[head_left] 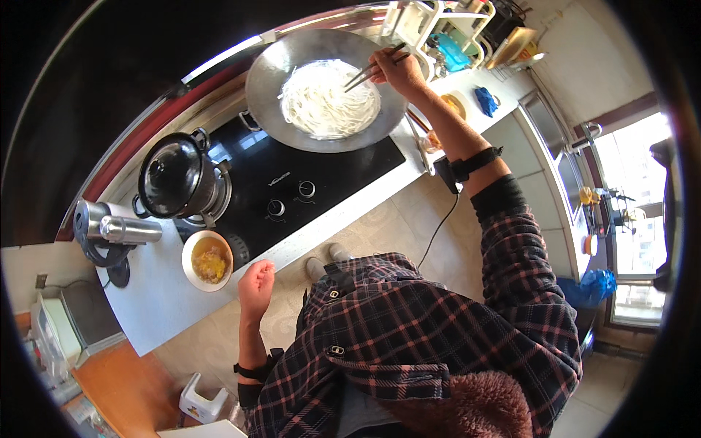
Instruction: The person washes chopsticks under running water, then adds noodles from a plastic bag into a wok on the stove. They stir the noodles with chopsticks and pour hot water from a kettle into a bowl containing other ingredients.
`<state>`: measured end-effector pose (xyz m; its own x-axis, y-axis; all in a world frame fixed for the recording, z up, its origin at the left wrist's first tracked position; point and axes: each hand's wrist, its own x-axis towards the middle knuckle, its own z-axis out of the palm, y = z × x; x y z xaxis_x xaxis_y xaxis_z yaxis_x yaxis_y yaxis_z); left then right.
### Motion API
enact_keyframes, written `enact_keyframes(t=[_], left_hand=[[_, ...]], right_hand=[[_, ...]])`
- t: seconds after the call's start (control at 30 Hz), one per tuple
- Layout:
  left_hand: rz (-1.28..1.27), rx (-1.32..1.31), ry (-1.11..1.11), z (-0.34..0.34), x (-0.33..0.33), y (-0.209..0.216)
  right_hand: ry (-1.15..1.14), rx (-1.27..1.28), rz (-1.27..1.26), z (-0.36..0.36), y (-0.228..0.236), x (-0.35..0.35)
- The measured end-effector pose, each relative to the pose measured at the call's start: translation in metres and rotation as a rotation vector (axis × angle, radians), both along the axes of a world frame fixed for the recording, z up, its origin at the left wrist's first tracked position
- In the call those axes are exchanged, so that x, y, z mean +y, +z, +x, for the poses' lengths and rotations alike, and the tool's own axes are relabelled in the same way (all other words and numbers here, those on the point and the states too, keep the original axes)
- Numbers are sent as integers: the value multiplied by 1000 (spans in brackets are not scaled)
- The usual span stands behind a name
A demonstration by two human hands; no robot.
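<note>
My right hand (398,71) is closed around a pair of chopsticks (358,78), reaching over the right side of a large metal wok (264,91). The chopstick tips touch or hang just above white noodles (321,102) heaped in it. My left hand (255,289) hangs by the counter's front edge, its fingers curled in, with nothing seen in them. Just left of that hand, a white bowl (187,271) holds yellowish broth with pale and yellow pieces (211,264).
A lidded black pot (173,174) stands on the left burner of the black glass cooktop (332,166). Beside it is a silver kettle (91,223). To the right are a white rack (431,22) and a blue cloth-like item (485,101). A black cable (440,230) hangs down.
</note>
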<state>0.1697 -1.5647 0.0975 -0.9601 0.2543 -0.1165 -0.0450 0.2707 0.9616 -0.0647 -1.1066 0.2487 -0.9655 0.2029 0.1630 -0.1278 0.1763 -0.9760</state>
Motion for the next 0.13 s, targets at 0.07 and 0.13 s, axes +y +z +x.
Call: enact_keyframes(t=[0.07, 0.13], left_hand=[[-47, 12, -114, -11, 20, 6], [-55, 27, -235, -21, 46, 11]], right_hand=[[34, 7, -13, 20, 3, 14], [-62, 34, -65, 40, 7, 32]])
